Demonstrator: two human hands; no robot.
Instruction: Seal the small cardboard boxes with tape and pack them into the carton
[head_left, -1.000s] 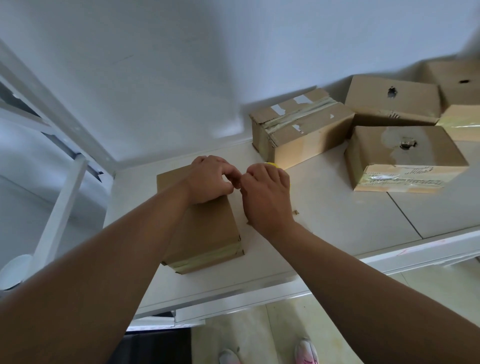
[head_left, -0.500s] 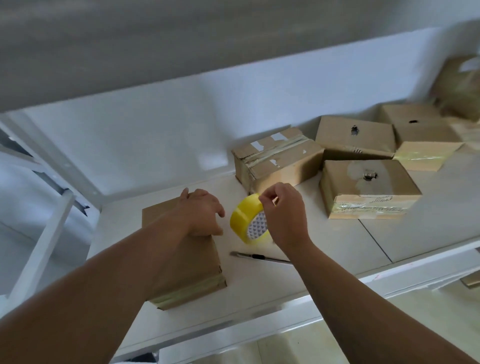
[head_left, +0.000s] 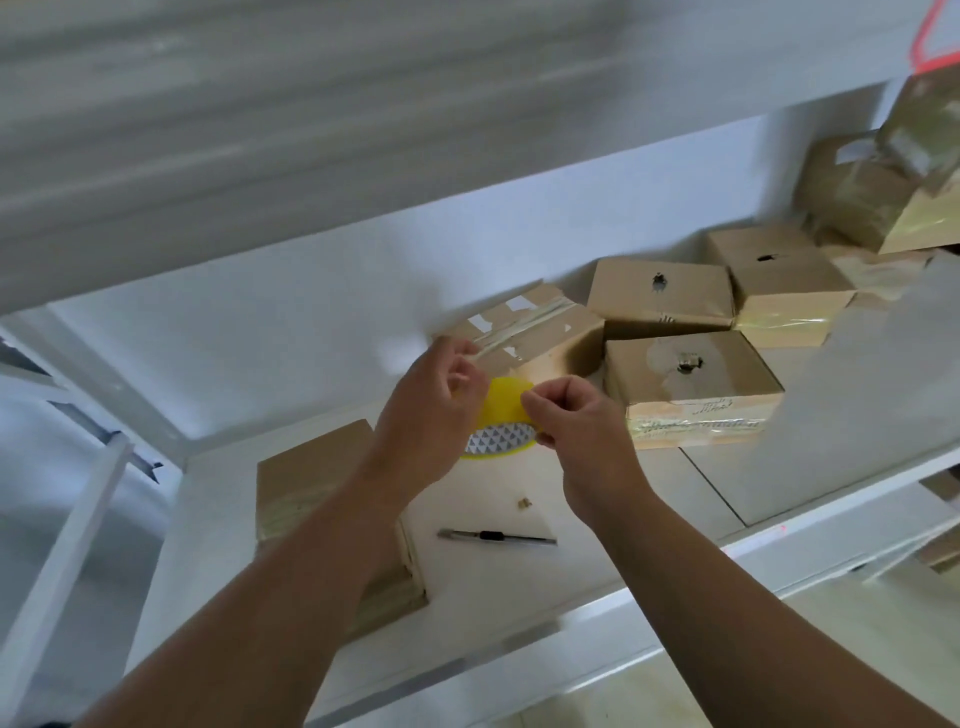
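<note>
Tape roll held up over the table (head_left: 649, 493).
Left hand (head_left: 431, 410) curls round the yellow tape roll (head_left: 501, 410); right hand (head_left: 576, 426) pinches its edge. Small box (head_left: 306, 478) under left forearm, knife (head_left: 496, 536) beside.

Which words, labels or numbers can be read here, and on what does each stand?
Nothing can be read.
On the front box: handwriting and a printed line, too blurred.
On the back box: small dark marks, too small.
On the tape roll: a triangle pattern, no words.
</note>
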